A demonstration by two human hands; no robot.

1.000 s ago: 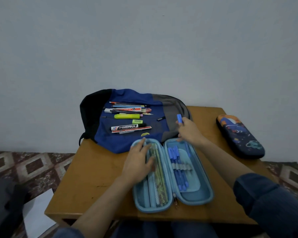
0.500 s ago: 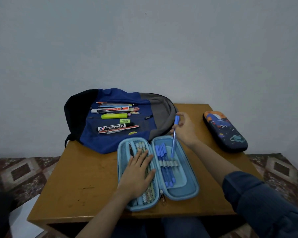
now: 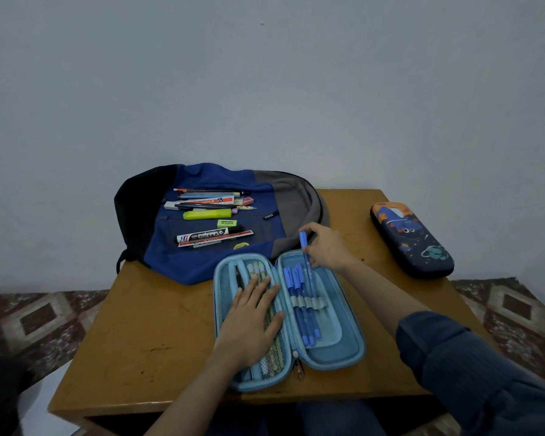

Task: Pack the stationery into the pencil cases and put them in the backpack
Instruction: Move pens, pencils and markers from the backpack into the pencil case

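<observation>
Currently, head view, the only one: the right hand (image 3: 326, 247) is pinching a blue pen (image 3: 306, 258) near its top end, fingers (image 3: 310, 228) curling round it. The pen is standing steeply, its lower end reaching the elastic band (image 3: 320, 302) in the right half of the open light-blue pencil case (image 3: 356, 341). Three or so matching blue pens (image 3: 299, 313) are already sitting under that band, just left of it. The left hand (image 3: 252, 316) is lying flat on the case's left mesh half with straight, spread fingers, gripping nothing and pinning the case to the surface (image 3: 158, 325).

Step judged: loading pens into the first case, early in the task. Loose stationery (image 3: 208, 215) is lying on the flat backpack (image 3: 208, 262) at the far side. A dark space-print pencil case (image 3: 412, 240) is lying closed at far right, well apart. The next move is probably calling for sliding the pen down through the band, parallel to its neighbours, then reaching for the backpack pile.
</observation>
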